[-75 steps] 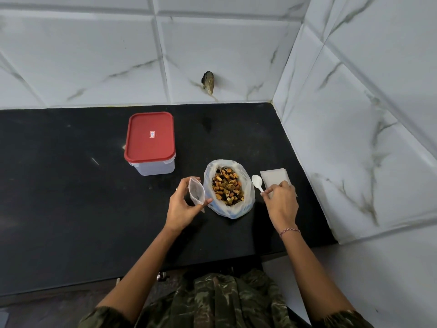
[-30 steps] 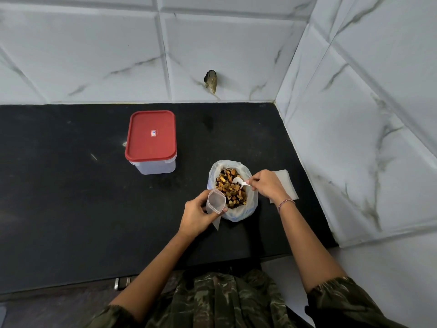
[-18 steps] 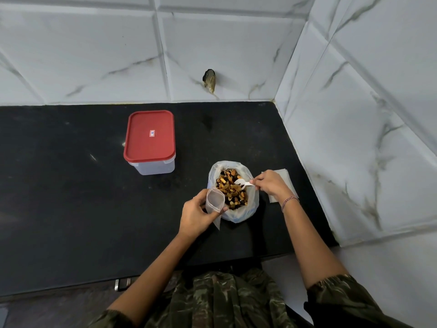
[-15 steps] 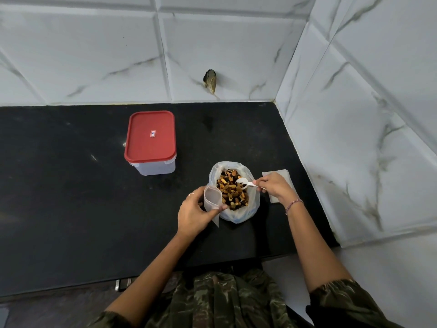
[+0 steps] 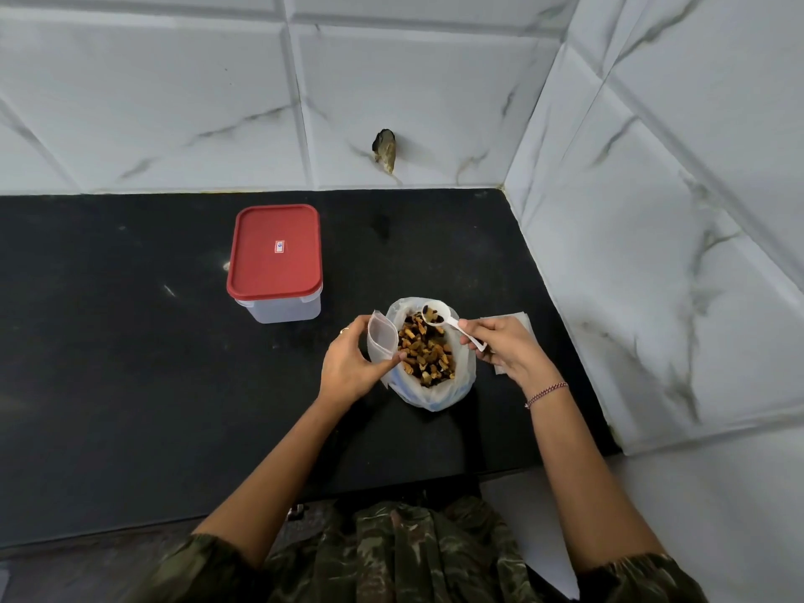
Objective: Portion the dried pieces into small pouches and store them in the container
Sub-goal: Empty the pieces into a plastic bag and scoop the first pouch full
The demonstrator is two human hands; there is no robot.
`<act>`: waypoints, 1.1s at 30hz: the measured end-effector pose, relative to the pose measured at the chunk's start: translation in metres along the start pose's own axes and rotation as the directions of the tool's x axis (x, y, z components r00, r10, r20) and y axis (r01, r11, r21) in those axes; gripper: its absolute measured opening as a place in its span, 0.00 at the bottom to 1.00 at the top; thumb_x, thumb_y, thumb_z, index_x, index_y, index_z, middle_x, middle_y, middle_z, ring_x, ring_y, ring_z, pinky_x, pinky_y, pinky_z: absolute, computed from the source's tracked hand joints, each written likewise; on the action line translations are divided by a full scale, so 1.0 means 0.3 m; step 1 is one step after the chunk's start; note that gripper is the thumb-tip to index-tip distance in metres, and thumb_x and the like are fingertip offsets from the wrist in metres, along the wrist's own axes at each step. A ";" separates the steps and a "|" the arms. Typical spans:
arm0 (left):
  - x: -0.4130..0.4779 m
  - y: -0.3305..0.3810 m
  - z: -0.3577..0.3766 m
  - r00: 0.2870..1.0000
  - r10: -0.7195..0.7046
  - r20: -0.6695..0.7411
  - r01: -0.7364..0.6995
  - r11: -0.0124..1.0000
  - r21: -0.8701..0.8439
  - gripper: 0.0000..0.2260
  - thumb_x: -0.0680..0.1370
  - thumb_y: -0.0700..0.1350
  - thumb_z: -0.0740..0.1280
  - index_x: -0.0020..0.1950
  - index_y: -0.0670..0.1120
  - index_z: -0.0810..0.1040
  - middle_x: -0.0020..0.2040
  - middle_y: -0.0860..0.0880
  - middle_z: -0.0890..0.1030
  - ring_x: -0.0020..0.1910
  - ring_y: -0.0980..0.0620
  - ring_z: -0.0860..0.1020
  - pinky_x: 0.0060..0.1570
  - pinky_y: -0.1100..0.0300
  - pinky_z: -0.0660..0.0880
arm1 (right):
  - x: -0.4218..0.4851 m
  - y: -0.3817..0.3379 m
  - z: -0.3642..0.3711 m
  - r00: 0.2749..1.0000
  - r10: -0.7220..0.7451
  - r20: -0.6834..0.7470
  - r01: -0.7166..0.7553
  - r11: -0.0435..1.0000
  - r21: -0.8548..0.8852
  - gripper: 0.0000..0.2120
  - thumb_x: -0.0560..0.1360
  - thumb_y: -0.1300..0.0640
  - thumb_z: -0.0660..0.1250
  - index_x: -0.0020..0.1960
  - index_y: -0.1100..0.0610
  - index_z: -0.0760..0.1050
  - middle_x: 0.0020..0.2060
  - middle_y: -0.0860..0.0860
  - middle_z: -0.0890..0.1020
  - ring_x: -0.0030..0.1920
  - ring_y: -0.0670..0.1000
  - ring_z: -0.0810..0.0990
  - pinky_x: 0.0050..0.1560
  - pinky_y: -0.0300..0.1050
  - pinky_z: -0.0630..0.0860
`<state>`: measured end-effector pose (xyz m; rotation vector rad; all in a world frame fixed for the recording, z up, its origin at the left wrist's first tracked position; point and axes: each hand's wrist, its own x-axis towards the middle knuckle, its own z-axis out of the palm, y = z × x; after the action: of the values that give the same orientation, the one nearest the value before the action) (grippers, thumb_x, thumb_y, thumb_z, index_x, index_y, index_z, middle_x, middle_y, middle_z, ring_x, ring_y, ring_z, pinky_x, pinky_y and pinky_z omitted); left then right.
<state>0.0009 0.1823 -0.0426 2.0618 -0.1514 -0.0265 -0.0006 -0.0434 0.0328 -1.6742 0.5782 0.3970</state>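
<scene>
A white plastic bag (image 5: 435,391) full of brown and dark dried pieces (image 5: 426,354) stands open on the black counter (image 5: 130,363). My left hand (image 5: 348,367) grips a small clear pouch (image 5: 382,339), held open at the bag's left rim. My right hand (image 5: 500,346) pinches the handle of a white plastic spoon (image 5: 439,316), whose bowl carries a few pieces above the bag's far rim. A clear container with a red lid (image 5: 276,254) sits shut to the back left, apart from both hands.
A stack of flat empty pouches (image 5: 517,319) lies on the counter behind my right hand. Marble-tiled walls close the back and right side, with a dark broken hole (image 5: 385,149) in the back wall. The counter's front edge runs just before my body.
My right hand took up the spoon, dipped it into the bag and has now lifted it out loaded with pieces. My left hand brought the pouch up against the bag's left rim.
</scene>
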 end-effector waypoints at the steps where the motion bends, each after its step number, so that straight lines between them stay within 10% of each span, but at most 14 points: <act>1: 0.006 0.005 -0.001 1.000 0.007 0.004 -0.007 1.000 0.016 0.30 0.65 0.64 0.73 0.62 0.53 0.72 0.53 0.59 0.79 0.53 0.56 0.78 0.52 0.50 0.78 | -0.017 -0.016 0.016 1.000 -0.029 0.011 0.029 1.000 -0.001 0.04 0.74 0.56 0.69 0.44 0.56 0.81 0.36 0.51 0.82 0.37 0.44 0.76 0.40 0.38 0.74; 14: 0.033 0.028 -0.012 1.000 -0.015 -0.003 0.015 0.999 -0.035 0.27 0.66 0.53 0.78 0.61 0.49 0.73 0.54 0.55 0.80 0.54 0.58 0.78 0.56 0.58 0.76 | -0.101 -0.048 0.189 0.879 -0.475 -0.042 0.376 0.744 -0.552 0.07 0.75 0.51 0.68 0.48 0.52 0.83 0.37 0.45 0.83 0.43 0.42 0.80 0.46 0.36 0.73; 23: 0.055 0.081 -0.016 0.999 -0.048 0.000 0.047 0.986 -0.158 0.21 0.68 0.47 0.78 0.57 0.48 0.75 0.48 0.57 0.80 0.50 0.60 0.79 0.49 0.65 0.75 | -0.096 -0.006 0.224 0.369 -0.894 0.254 0.550 -0.010 -0.835 0.05 0.69 0.59 0.74 0.45 0.58 0.83 0.39 0.51 0.84 0.39 0.49 0.82 0.40 0.43 0.77; 28: 0.064 0.081 -0.018 0.999 -0.048 0.009 0.049 0.988 -0.148 0.23 0.67 0.53 0.78 0.58 0.49 0.75 0.50 0.55 0.82 0.51 0.57 0.79 0.51 0.59 0.77 | -0.101 -0.017 0.218 0.675 -0.728 -0.120 0.599 0.636 -0.487 0.05 0.72 0.56 0.71 0.48 0.54 0.83 0.42 0.45 0.84 0.42 0.39 0.80 0.48 0.30 0.76; 33: 0.070 0.076 -0.017 0.999 -0.043 0.021 0.045 0.991 -0.125 0.26 0.67 0.54 0.78 0.60 0.49 0.75 0.54 0.53 0.81 0.54 0.55 0.79 0.54 0.55 0.78 | -0.096 -0.019 0.202 0.794 -0.588 -0.152 0.515 0.784 -0.346 0.06 0.72 0.55 0.71 0.48 0.54 0.83 0.38 0.43 0.83 0.42 0.40 0.82 0.50 0.34 0.77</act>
<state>0.0200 0.1735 -0.0191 1.9395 -0.1123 -0.0797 -0.0172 0.0210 0.0426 -2.1024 0.1792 -0.1840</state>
